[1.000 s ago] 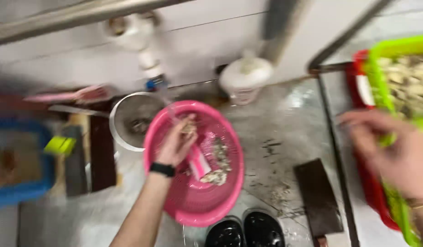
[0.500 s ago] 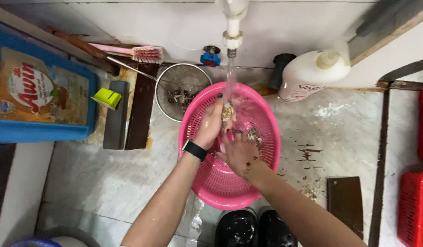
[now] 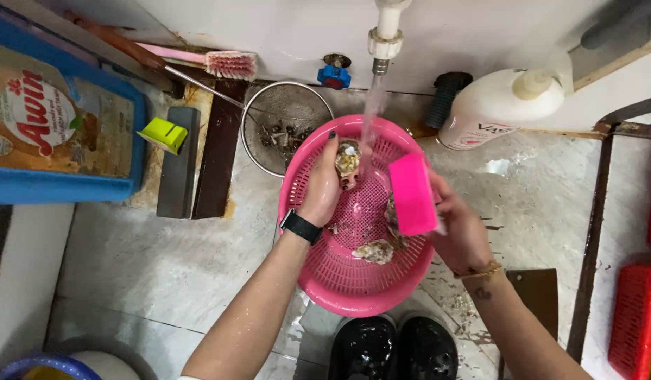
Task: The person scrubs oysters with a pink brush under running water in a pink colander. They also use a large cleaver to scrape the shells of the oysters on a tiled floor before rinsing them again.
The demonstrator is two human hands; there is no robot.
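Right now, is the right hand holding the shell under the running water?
No, the left hand holds the shell under the water stream; the right hand holds a pink brush.

Bright, even light falls from above, with only soft, faint shadows. The wet floor (image 3: 163, 260) beside the left hand (image 3: 324, 184) shows pale glare. Both hands look sharp; the water stream (image 3: 370, 119) above them is slightly blurred. Straight lines bend near the edges.
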